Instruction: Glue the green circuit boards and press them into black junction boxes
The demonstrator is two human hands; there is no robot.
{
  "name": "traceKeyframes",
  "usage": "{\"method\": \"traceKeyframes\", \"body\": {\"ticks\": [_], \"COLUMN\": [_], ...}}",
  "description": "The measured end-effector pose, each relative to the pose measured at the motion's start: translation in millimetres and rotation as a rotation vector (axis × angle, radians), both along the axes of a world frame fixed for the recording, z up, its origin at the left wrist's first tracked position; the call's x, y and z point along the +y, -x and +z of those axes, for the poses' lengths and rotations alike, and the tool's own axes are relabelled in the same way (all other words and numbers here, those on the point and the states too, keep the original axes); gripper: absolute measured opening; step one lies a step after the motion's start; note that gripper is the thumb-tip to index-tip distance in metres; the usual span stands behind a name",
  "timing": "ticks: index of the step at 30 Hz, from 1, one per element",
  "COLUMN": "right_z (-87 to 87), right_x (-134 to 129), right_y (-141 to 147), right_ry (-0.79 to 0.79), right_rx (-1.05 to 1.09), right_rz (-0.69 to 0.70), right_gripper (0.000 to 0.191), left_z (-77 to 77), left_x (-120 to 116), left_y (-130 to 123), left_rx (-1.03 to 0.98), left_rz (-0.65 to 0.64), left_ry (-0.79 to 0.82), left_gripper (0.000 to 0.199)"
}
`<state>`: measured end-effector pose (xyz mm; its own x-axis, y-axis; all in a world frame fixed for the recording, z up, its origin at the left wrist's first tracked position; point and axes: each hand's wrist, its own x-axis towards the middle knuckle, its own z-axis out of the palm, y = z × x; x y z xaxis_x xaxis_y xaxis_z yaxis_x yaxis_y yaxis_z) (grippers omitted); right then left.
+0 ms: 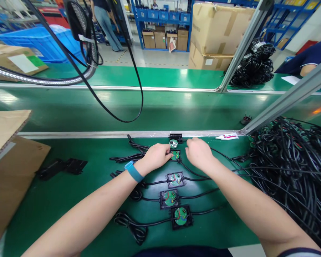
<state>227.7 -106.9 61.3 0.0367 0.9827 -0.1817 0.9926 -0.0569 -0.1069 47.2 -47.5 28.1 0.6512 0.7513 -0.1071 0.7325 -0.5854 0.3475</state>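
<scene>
Several black housings with round green circuit boards lie in a column on the green bench, among them a middle one [176, 180], one below it [169, 198] and the nearest one [181, 216]. Black cables leave their sides. My left hand [158, 156], with a teal wristband, has its fingers pinched at the edge of a small round board [173, 144], just above another housing [175, 155]. My right hand [198, 152] is closed beside the cable of the farthest black housing [176, 136]; what its fingers hold is hidden.
A large heap of black cables [291, 171] covers the right side. A white tube [228, 136] lies by the metal rail. Cardboard [18, 167] and black parts [61, 168] are at left. A cable loop [141, 96] hangs ahead; a slanted metal post [289, 96] stands right.
</scene>
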Motion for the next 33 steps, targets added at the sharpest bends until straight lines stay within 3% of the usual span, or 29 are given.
{"method": "traceKeyframes", "body": {"ticks": [2, 8, 15, 21, 27, 29, 33], "right_z": [-6.9, -37.8, -37.7, -34.1, -36.1, -36.8, -37.4], "right_x": [11.7, 38.1, 35.6, 32.6, 32.2, 32.2, 32.3], "right_y": [-9.7, -27.4, -28.6, -27.2, -27.8, -28.0, -26.2], "right_ry": [-0.091, -0.031, -0.043, -0.05, -0.055, -0.053, -0.038], "right_rx": [-0.033, -0.004, -0.004, 0.004, 0.014, 0.013, 0.01], "right_rz": [-0.035, 0.026, 0.044, 0.039, 0.04, 0.041, 0.039], "right_gripper": [0.024, 0.023, 0.022, 0.026, 0.027, 0.027, 0.028], "left_z": [1.0, 0.7, 9.9, 12.9, 7.6, 6.9, 5.3], "left_x": [-1.3, -5.4, 0.1, 42.7, 60.2, 58.5, 54.8], "left_y": [0.4, 0.9, 7.4, 56.9, 112.1, 116.7, 115.0], "left_rx": [0.015, 0.035, -0.098, -0.059, 0.102, 0.101, 0.147], "left_rz": [-0.003, 0.029, 0.089, 0.097, 0.033, 0.023, 0.086], "left_ry": [0.001, -0.024, -0.049, -0.131, 0.081, 0.135, 0.084], "left_gripper": [0.02, 0.016, 0.026, 0.028, 0.057, 0.047, 0.029]}}
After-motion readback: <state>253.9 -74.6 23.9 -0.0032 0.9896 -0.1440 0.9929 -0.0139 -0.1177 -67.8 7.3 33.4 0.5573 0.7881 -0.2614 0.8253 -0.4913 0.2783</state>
